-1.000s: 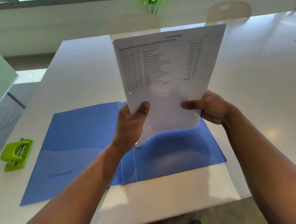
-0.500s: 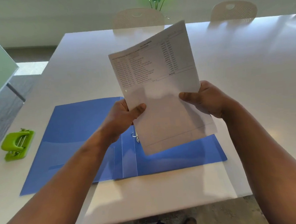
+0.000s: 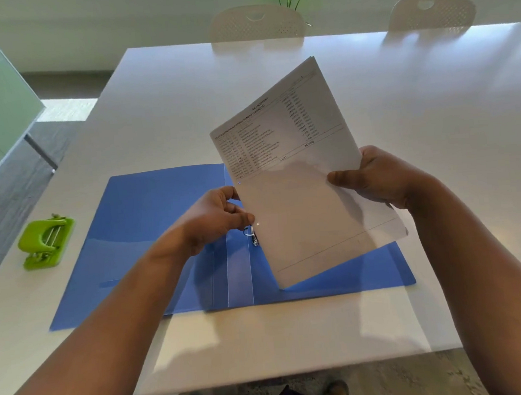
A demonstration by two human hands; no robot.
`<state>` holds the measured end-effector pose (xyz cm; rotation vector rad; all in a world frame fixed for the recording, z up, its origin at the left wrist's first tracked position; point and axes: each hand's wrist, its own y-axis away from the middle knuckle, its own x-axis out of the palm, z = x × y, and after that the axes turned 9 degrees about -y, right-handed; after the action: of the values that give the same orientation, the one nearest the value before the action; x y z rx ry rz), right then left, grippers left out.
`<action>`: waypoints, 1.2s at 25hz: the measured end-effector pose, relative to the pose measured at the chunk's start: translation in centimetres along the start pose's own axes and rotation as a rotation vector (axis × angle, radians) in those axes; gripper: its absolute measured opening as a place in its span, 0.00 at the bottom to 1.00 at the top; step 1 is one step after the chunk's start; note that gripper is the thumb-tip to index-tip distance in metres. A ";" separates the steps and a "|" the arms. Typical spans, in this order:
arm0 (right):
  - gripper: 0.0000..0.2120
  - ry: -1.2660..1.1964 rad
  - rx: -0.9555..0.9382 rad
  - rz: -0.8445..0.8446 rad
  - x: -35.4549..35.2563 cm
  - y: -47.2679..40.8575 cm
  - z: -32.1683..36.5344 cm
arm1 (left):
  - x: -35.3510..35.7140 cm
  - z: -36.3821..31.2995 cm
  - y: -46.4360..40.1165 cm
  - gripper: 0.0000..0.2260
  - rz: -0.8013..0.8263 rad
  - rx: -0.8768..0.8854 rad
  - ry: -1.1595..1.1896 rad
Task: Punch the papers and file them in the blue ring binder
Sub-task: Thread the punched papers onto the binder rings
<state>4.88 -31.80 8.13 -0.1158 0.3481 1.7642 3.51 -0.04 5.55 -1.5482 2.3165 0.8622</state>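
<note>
The right hand (image 3: 384, 182) holds the papers (image 3: 301, 179) at their right edge, thumb on top and fingers behind. The left hand (image 3: 220, 212) pinches the left edge of the same papers, low down, next to one small punched hole. So both hands have a firm grip on the stack.

The papers tilt, with the top corner leaning away to the right. They hang just above the right half of the blue binder (image 3: 162, 222). The binder lies open and flat on the white worktop (image 3: 184, 94). A metal ring (image 3: 251, 233) peeks out beside the left edge of the papers, near the left thumb.

The green hole punch (image 3: 46, 243) sits well apart on the left, near the worktop's edge. No one is touching it.

It looks like the punching is done, since a hole shows in the paper. What is left is to slide the holes onto the rings and close the binder. I cannot tell if the ring is open.
</note>
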 end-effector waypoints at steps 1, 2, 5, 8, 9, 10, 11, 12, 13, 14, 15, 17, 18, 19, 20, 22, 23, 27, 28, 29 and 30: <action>0.09 0.001 0.007 -0.006 0.1 0.0 0.1 | 0.0 0.1 0.0 0.14 -0.008 -0.009 -0.002; 0.09 -0.001 0.013 -0.012 0.2 0.0 0.2 | 0.0 0.1 -0.1 0.14 -0.014 -0.017 0.001; 0.09 0.011 0.029 -0.015 0.4 0.1 0.6 | 0.1 0.0 -0.1 0.14 -0.031 -0.023 0.005; 0.08 0.031 0.054 -0.025 0.1 0.1 0.7 | 0.6 -0.5 -0.2 0.14 -0.055 -0.017 0.001; 0.08 0.037 0.064 -0.031 0.0 0.1 0.7 | 0.8 -0.6 -0.2 0.15 -0.059 -0.020 -0.004; 0.08 0.042 0.069 -0.033 -0.1 0.1 0.6 | 0.9 -0.8 -0.2 0.15 -0.061 -0.025 -0.010; 0.09 0.042 0.073 -0.032 0.0 0.2 0.5 | 0.9 -0.8 -0.3 0.15 -0.058 -0.031 -0.015; 0.10 0.041 0.077 -0.033 0.0 0.2 0.4 | 1.0 -0.9 -0.4 0.16 -0.051 -0.036 -0.020; 0.12 0.043 0.083 -0.034 0.1 0.3 0.4 | 1.0 -1.0 -0.5 0.16 -0.044 -0.039 -0.029; 0.13 0.040 0.088 -0.031 0.1 0.3 0.2 | 0.9 -1.1 -0.6 0.16 -0.035 -0.041 -0.038; 0.12 0.029 0.089 -0.029 0.0 0.3 0.2 | 0.8 -1.1 -0.6 0.16 -0.024 -0.041 -0.048; 0.08 -0.008 0.086 -0.014 -0.2 0.4 0.2 | 0.6 -1.1 -0.5 0.16 0.011 -0.044 -0.056; 0.07 -0.018 0.084 -0.004 -0.2 0.5 0.2 | 0.5 -0.9 -0.5 0.16 0.026 -0.044 -0.055; 0.06 -0.015 0.081 0.002 -0.1 0.5 0.2 | 0.4 -0.7 -0.5 0.16 0.033 -0.044 -0.054; 0.06 -0.008 0.079 0.001 0.0 0.5 0.2 | 0.3 -0.5 -0.5 0.16 0.033 -0.043 -0.054; 0.06 -0.009 0.082 -0.009 0.2 0.5 0.2 | 0.3 -0.4 -0.5 0.17 0.024 -0.038 -0.045; 0.06 -0.006 0.084 -0.016 0.3 0.4 0.2 | 0.4 -0.3 -0.5 0.18 0.019 -0.036 -0.040; 0.06 0.014 0.093 -0.027 0.3 0.4 0.2 | 0.5 -0.4 -0.6 0.20 0.007 -0.037 -0.019; 0.06 0.017 0.094 -0.021 0.2 0.4 0.3 | 0.6 -0.4 -0.7 0.20 0.008 -0.039 -0.022; 0.06 0.022 0.093 -0.016 0.1 0.4 0.5 | 0.7 -0.5 -0.7 0.20 0.011 -0.040 -0.026; 0.05 0.024 0.089 -0.011 0.0 0.5 0.6 | 0.9 -0.5 -0.8 0.20 0.014 -0.039 -0.032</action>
<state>4.48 -31.68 8.82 -0.0756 0.4422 1.7345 3.94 -1.18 5.23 -1.5247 2.3041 0.9342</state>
